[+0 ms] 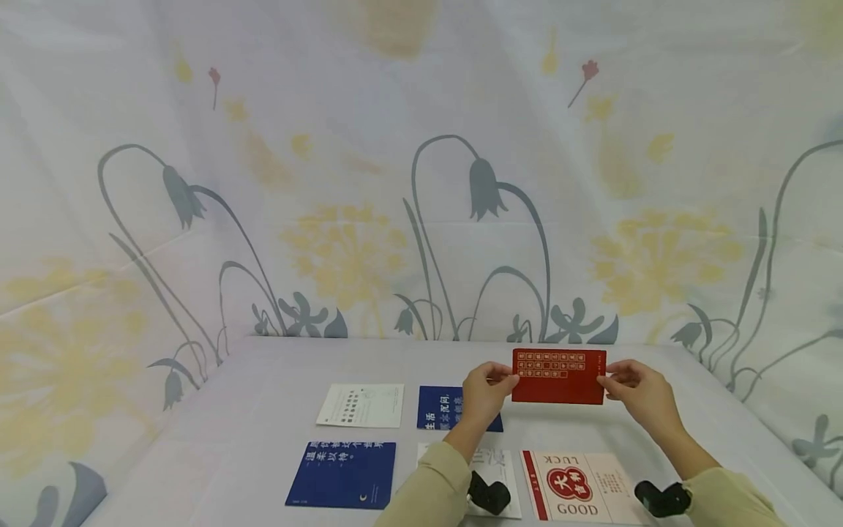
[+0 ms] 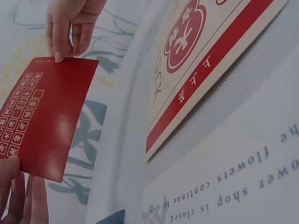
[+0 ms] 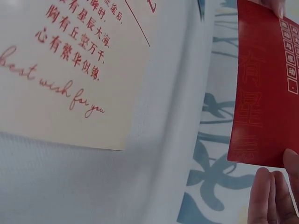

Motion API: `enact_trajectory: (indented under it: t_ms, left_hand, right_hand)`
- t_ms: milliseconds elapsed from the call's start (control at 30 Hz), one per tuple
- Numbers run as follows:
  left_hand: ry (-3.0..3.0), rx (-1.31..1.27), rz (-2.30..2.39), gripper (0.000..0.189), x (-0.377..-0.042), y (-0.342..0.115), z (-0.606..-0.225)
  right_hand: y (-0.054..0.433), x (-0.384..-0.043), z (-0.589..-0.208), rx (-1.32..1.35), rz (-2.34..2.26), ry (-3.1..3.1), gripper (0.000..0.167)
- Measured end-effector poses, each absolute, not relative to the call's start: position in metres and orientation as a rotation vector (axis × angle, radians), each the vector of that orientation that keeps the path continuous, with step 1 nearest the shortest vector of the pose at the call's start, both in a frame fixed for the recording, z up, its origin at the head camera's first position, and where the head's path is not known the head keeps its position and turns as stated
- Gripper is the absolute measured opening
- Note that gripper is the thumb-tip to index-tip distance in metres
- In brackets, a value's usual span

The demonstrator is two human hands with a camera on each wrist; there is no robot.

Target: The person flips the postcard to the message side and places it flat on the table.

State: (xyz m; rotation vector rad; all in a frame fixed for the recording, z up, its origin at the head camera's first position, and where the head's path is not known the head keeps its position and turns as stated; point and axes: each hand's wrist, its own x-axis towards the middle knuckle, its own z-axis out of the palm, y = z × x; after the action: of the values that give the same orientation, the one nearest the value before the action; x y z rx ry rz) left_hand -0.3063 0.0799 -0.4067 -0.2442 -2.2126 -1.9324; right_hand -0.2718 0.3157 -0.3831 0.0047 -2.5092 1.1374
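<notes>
A person's two bare hands hold a red card (image 1: 560,389) in the air above a white table (image 1: 217,439). The card is wider than tall, with its printed face turned toward the wearer and rows of small boxed characters across its upper part. The left hand (image 1: 484,399) pinches it at the 9 o'clock edge, thumb in front and fingers bent behind. The right hand (image 1: 644,397) pinches the 3 o'clock edge in the same way. On both hands the fingers are closed on the card, with no gap between thumb and card.

Five more cards lie flat on the table. Taking the red card as the clock's centre in the head view, a cream card (image 1: 606,487) is at 6 o'clock, with a red stripe down its left side, a red emblem and the words "GOOD" and "LUCK". Between 7 and 8 o'clock is a white card (image 1: 507,468), partly covered by the left arm. A large blue card (image 1: 342,476) with a yellow crescent is at 8 o'clock. A smaller blue card (image 1: 431,402), partly hidden by the left hand, is between 8 and 9. A pale card (image 1: 362,405) with dark writing is farther out at 9 o'clock.

Behind the table, at 12 o'clock, hangs a flower-patterned cloth (image 1: 395,102).
</notes>
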Motion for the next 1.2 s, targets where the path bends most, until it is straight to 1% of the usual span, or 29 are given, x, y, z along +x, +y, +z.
enact_trajectory:
  t_ms: [133,200,367,467,600,800,967,1067,1133,1200]
  left_hand:
    - [-2.234,-0.213,-1.929,0.006,-0.307,0.081,-0.406]
    - [-2.236,-0.216,-1.922,0.006,-0.308,0.080,-0.407]
    - [-2.241,-0.216,-1.919,0.008,-0.310,0.080,-0.410]
    - [-2.246,-0.207,-1.946,0.009,-0.310,0.080,-0.411]
    - [-2.257,-0.202,-1.976,0.010,-0.309,0.081,-0.411]
    - [-2.279,-0.172,-2.017,0.010,-0.308,0.084,-0.413]
    - [-2.260,-0.149,-2.074,0.013,-0.310,0.083,-0.414]
    - [-2.217,-0.130,-2.156,0.015,-0.312,0.082,-0.415]
    - [-2.186,-0.125,-2.220,0.017,-0.313,0.082,-0.416]
    - [-2.163,-0.121,-2.284,0.018,-0.313,0.081,-0.416]
  right_hand:
    - [0.315,-0.271,-0.385,-0.006,1.162,-2.494,0.034]
    - [0.321,-0.277,-0.393,0.017,1.216,-2.468,0.036]
    - [0.349,-0.312,-0.437,0.013,1.389,-2.348,0.047]
    - [0.360,-0.325,-0.455,-0.010,1.417,-2.320,0.054]
    - [0.364,-0.327,-0.460,-0.028,1.462,-2.296,0.060]
    - [0.364,-0.323,-0.457,-0.052,1.561,-2.273,0.062]
    - [0.365,-0.321,-0.454,-0.032,1.744,-2.192,0.063]
    - [0.366,-0.318,-0.452,0.025,1.871,-2.141,0.062]
    - [0.366,-0.316,-0.449,0.049,1.970,-2.088,0.055]
    - [0.366,-0.314,-0.447,0.071,2.055,-2.038,0.044]
